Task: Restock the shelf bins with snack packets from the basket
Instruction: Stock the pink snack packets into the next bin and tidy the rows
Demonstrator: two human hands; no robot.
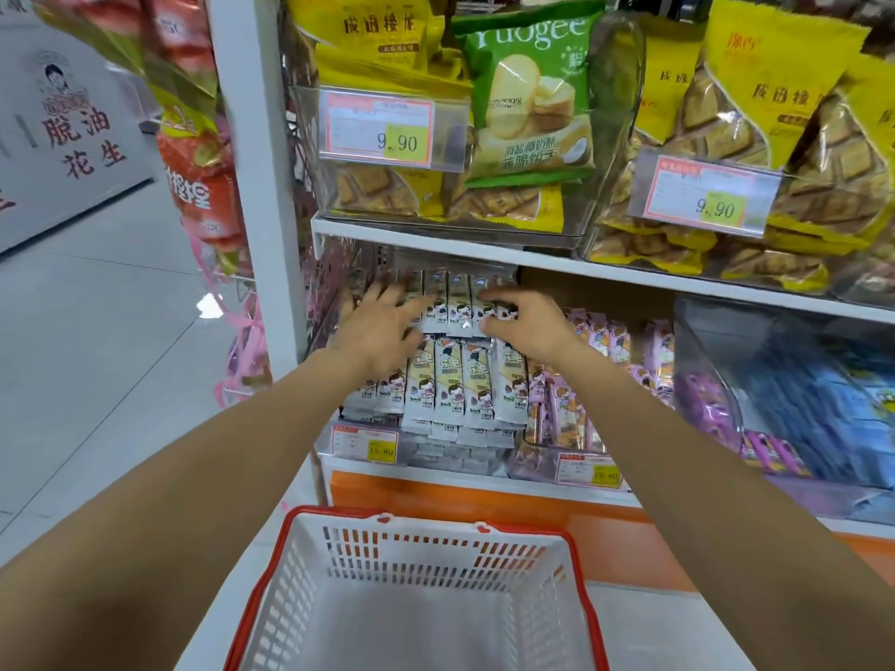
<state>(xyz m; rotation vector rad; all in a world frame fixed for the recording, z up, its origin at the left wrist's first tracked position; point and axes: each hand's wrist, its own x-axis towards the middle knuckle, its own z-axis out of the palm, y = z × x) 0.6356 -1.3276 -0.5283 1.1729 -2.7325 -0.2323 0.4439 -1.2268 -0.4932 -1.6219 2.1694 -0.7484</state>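
My left hand [382, 326] lies flat with fingers spread, pressing on the far row of white snack packets [457, 305] in the clear bin [436, 455] on the lower shelf. My right hand [525, 324] pinches the right end of that same row between thumb and curled fingers. The red-rimmed basket [436, 549] sits near me, below the shelf.

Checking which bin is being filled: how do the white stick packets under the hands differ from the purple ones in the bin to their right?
The white packets are grey-white; the purple packets are lilac with orange. The left hand and right hand are on the white packets; neither touches the purple packets. Both are slim stick packs lying side by side on the same shelf.
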